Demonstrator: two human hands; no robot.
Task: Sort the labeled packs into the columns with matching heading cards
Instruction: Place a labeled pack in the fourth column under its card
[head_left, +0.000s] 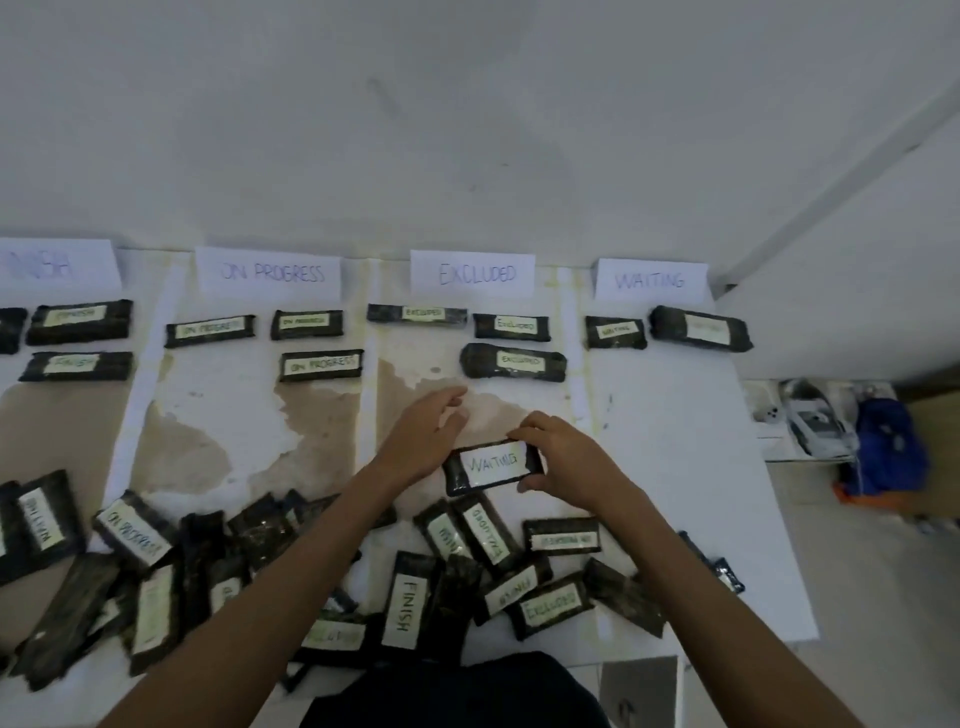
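Dark clothing (457, 691) nearest; right hand (566, 457) pinches WAITING pack (491, 464) by right end; left hand (418, 439) loose-fingered, just beside pack's left end.

- Single head-worn wide-angle view, looking forward and down over the counter (675, 467) from close above.
- Faces the heading cards (472, 273) along the far wall (467, 130), counter filling the lower half.
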